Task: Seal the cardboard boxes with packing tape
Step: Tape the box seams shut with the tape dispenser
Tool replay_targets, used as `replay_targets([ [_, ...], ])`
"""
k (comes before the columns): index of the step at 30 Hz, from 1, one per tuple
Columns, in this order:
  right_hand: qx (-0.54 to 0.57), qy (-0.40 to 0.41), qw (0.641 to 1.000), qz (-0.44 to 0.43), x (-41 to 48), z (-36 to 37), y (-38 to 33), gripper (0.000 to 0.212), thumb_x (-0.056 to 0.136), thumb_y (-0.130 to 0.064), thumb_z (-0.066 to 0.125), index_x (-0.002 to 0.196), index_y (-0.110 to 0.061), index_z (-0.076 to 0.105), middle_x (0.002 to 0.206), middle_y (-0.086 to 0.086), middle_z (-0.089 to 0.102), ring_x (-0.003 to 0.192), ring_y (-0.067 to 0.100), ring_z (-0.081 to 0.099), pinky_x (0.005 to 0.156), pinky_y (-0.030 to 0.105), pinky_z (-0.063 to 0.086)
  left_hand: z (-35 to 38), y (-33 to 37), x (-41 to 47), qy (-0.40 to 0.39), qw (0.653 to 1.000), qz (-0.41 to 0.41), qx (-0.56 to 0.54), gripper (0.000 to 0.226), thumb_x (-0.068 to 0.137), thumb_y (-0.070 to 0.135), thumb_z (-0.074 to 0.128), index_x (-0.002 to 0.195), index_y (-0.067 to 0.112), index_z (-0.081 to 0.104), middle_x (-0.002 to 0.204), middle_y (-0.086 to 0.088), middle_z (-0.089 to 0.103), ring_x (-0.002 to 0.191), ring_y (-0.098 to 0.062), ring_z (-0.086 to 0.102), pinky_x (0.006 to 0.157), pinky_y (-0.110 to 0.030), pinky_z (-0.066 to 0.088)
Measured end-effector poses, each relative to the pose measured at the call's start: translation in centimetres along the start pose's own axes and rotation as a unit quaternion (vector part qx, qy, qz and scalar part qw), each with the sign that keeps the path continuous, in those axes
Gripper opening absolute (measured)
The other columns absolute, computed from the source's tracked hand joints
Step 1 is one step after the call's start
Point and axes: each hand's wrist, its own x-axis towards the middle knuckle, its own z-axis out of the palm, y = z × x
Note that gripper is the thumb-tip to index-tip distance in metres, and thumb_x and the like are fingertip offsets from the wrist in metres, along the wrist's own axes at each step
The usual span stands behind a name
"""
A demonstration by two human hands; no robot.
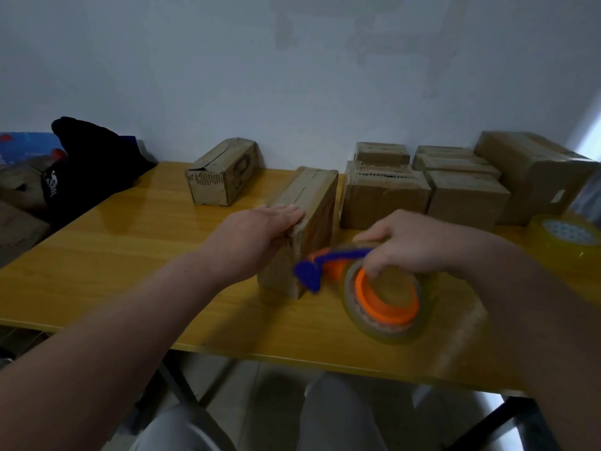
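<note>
Head view: narrow cardboard box (313,203) on yellow table (130,255), long axis running away toward wall. Left hand (270,222) flat, fingers straight, pressing box top at near end. Right hand (406,242) grips tape dispenser (383,288) just right of box's near end, blue cutter pointing at near face.

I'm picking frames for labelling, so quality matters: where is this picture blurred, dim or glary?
Head view: the right hand and its tape dispenser are motion-smeared; the left hand on the box is sharper; overall dim, with soft glare on the table and a washed-out right edge.
</note>
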Motion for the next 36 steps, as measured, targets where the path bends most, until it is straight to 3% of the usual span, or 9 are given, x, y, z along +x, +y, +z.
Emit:
replay_targets([
  [3,-0.074,-0.036,0.996,0.036,0.9,2.1,0.3,0.073,0.070,-0.035,0.077,0.137,-0.029,0.050,0.142,-0.001,0.044,0.124,0.023,0.044,0.091,0.032,0.048,0.0,-0.1,-0.1,0.005,1.000,-0.006,-0.008,0.057,0.095,0.017,0.052,0.145,0.033,0.029,0.150,0.009,0.034,0.137,-0.009,0.032,0.106,-0.021,0.017],
  [6,-0.061,-0.004,0.997,0.047,0.8,1.6,0.8,0.074,0.069,-0.039,0.077,0.138,-0.030,0.048,0.143,0.001,0.042,0.120,0.022,0.044,0.078,0.026,0.045,0.0,0.0,-0.1,-0.008,1.000,-0.021,-0.004,0.058,0.095,0.018,0.051,0.146,0.035,0.027,0.151,0.010,0.032,0.138,-0.013,0.032,0.111,-0.029,0.025],
  [8,-0.076,0.036,0.994,0.064,0.7,0.5,1.2,0.081,0.068,-0.050,0.076,0.140,-0.030,0.044,0.142,0.001,0.042,0.113,0.019,0.044,0.070,0.023,0.040,0.0,0.2,0.0,-0.008,1.000,-0.028,-0.004,0.059,0.095,0.017,0.052,0.145,0.036,0.027,0.151,0.010,0.032,0.138,-0.013,0.032,0.111,-0.032,0.027],
  [11,-0.090,0.143,0.982,0.083,0.7,0.3,1.9,0.092,0.070,-0.066,0.066,0.146,-0.024,0.036,0.143,0.003,0.045,0.120,0.023,0.047,0.081,0.027,0.039,0.0,0.4,-0.1,0.003,0.999,-0.044,-0.011,0.059,0.094,0.016,0.053,0.144,0.039,0.029,0.150,0.013,0.033,0.137,-0.013,0.033,0.110,-0.033,0.029],
  [16,-0.090,0.229,0.966,0.080,2.0,3.9,2.5,0.066,0.097,-0.026,0.051,0.153,-0.025,0.016,0.121,0.009,0.048,0.082,0.011,0.049,0.065,0.022,0.042,0.0,1.0,-0.4,0.055,0.996,-0.069,-0.025,0.049,0.090,0.018,0.061,0.135,0.032,0.049,0.136,0.008,0.053,0.125,-0.017,0.050,0.099,-0.036,0.042],
  [21,-0.205,0.217,0.946,0.123,3.7,7.8,3.8,0.074,0.093,-0.011,0.056,0.152,-0.024,0.014,0.129,0.009,0.047,0.109,0.024,0.054,0.076,0.032,0.049,0.3,1.4,-1.0,0.127,0.989,-0.064,-0.034,0.039,0.082,0.015,0.071,0.119,0.021,0.065,0.118,0.000,0.067,0.108,-0.022,0.062,0.087,-0.035,0.049],
  [27,-0.245,0.239,0.933,0.109,3.5,8.6,3.1,0.064,0.090,-0.023,0.060,0.146,-0.024,0.030,0.124,0.006,0.045,0.114,0.024,0.046,0.084,0.033,0.045,0.2,1.3,-0.9,0.091,0.992,-0.065,-0.050,0.047,0.085,0.018,0.067,0.129,0.029,0.056,0.131,0.008,0.057,0.121,-0.015,0.052,0.099,-0.035,0.042],
  [31,-0.073,0.254,0.964,-0.021,3.4,7.5,-0.4,0.077,0.089,-0.026,0.063,0.152,-0.022,0.018,0.145,0.004,0.034,0.133,0.022,0.034,0.106,0.033,0.033,0.4,1.2,-0.9,0.095,0.992,-0.061,-0.053,0.052,0.083,0.014,0.068,0.130,0.030,0.054,0.133,0.010,0.055,0.123,-0.013,0.050,0.104,-0.032,0.033],
  [36,0.004,0.179,0.982,-0.060,4.1,8.4,-3.8,0.084,0.091,-0.021,0.061,0.153,-0.015,0.005,0.151,0.001,0.029,0.138,0.019,0.028,0.109,0.027,0.026,0.0,1.2,-0.9,0.107,0.993,-0.028,-0.030,0.047,0.072,0.006,0.076,0.116,0.017,0.066,0.112,-0.003,0.069,0.105,-0.019,0.064,0.104,-0.034,0.025],
])
